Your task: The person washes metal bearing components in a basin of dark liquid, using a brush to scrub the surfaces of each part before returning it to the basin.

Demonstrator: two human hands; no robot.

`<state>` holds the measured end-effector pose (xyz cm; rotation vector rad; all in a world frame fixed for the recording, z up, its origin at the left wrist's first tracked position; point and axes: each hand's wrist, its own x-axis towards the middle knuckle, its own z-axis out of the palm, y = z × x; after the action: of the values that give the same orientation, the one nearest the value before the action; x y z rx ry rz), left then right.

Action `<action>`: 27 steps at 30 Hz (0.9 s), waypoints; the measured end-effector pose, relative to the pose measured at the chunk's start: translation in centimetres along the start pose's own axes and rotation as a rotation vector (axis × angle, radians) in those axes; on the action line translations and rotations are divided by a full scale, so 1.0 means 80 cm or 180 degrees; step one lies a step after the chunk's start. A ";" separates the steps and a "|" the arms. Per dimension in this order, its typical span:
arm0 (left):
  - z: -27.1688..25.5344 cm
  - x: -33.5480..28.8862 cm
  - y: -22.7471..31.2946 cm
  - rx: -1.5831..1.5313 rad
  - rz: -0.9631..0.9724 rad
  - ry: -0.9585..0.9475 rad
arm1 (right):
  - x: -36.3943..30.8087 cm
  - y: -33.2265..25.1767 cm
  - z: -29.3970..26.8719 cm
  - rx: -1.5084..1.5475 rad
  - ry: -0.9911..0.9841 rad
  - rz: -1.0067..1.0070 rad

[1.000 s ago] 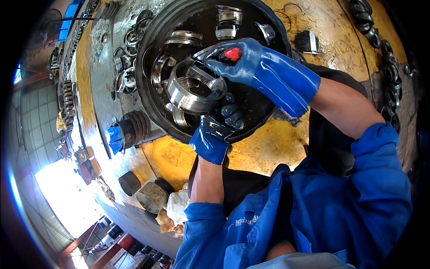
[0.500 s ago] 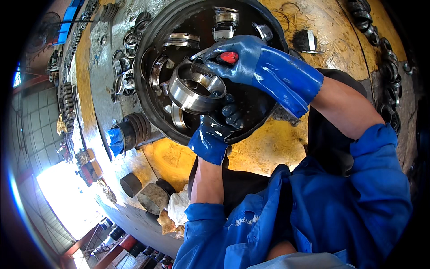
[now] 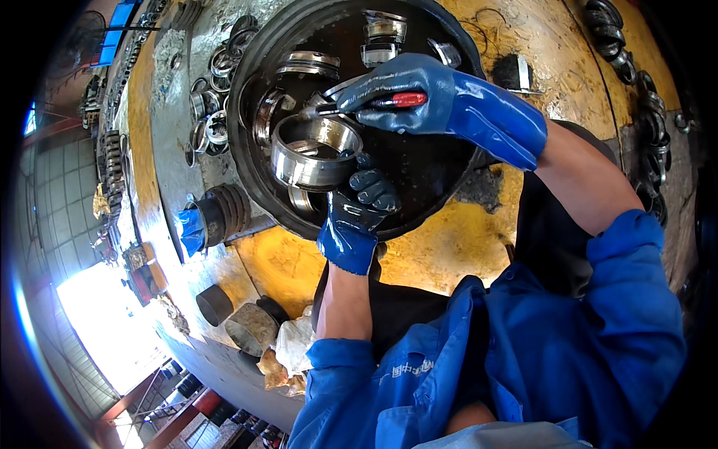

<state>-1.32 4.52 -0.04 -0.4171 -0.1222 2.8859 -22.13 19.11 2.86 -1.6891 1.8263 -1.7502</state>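
Observation:
My left hand (image 3: pixel 357 208), in a blue rubber glove, grips a shiny metal bearing ring (image 3: pixel 308 172) by its lower right edge. The ring is held tilted above a round black basin (image 3: pixel 238 153) of dark liquid. In my gloved right hand (image 3: pixel 410 84) is a brush with a red handle (image 3: pixel 409 99); its dark head is at the ring's far rim, and the fingers partly hide it. Other metal rings lie in the basin, among them one at its far left (image 3: pixel 308 64) and a stack at the far side (image 3: pixel 383 41).
More rings (image 3: pixel 217 129) lie on the table left of the basin. A ribbed dark cylinder (image 3: pixel 224 213) with blue plastic sits nearer. White rags (image 3: pixel 295 346) and a short dark tube (image 3: pixel 215 305) are at the near left. A row of rings (image 3: pixel 652 123) runs along the right.
The ring has shifted a little left and turned, so its opening shows more. My right hand has rotated, exposing more of the red handle. Both hands keep their hold.

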 end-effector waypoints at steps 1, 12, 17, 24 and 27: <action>0.002 -0.003 -0.002 0.0002 0.0085 0.0109 | 0.001 -0.005 0.001 0.0039 -0.0110 0.0063; 0.024 -0.006 -0.011 0.0765 0.0155 0.0703 | -0.008 -0.001 -0.011 0.0177 -0.1254 0.0224; 0.030 -0.007 -0.017 0.1013 0.0251 0.1072 | -0.011 0.004 -0.029 -0.0034 -0.1312 0.0197; 0.003 -0.004 0.004 0.0175 -0.0172 0.0300 | -0.024 0.015 -0.043 -0.0602 -0.1383 0.0204; 0.004 -0.001 -0.001 0.0142 -0.0123 0.0309 | -0.035 0.033 -0.052 -0.0896 -0.1239 0.0090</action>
<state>-1.34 4.60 0.30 -0.5393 -0.0492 2.8186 -25.55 23.01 0.67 -1.9213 1.9587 -1.0880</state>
